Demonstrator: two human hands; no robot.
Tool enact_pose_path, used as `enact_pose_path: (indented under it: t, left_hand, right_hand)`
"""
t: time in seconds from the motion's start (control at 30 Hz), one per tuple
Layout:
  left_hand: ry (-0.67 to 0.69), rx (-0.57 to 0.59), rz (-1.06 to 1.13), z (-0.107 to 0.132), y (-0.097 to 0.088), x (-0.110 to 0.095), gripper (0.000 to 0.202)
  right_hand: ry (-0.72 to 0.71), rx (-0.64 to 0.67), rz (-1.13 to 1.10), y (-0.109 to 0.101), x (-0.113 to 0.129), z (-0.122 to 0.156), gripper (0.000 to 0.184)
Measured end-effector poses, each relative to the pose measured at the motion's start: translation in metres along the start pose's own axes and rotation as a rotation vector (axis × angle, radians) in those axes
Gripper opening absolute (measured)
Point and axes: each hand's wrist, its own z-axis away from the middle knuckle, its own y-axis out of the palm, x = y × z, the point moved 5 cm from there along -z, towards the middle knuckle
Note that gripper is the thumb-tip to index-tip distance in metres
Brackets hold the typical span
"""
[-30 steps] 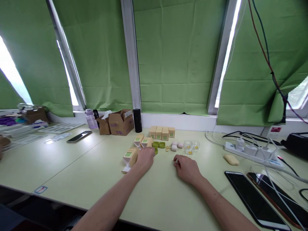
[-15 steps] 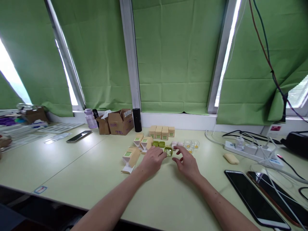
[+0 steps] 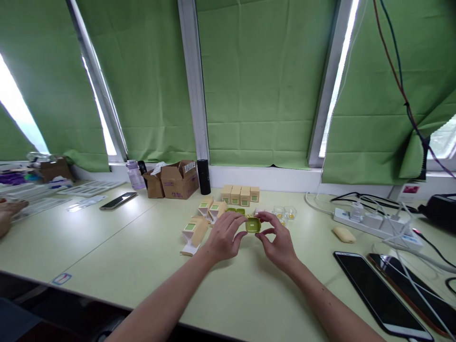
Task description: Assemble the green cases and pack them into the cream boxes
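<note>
Left hand (image 3: 225, 237) and right hand (image 3: 280, 241) grip a green cup (image 3: 253, 225) between fingertips, right of the near box (image 3: 200, 228); the right, apart half a second ago, now shares the hold

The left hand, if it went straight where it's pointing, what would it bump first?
Probably the small green container, right in front of the left hand; they seem to touch, though depth makes that hard to tell.
</note>
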Motion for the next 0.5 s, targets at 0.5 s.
enact_pose_path:
  t: [0.5]
  left_hand:
    - [-0.099,0.006,0.116,0.006,0.008,0.012,0.041]
  right_hand:
    - [0.087,0.018,-0.032,0.003,-0.004,0.002,0.038]
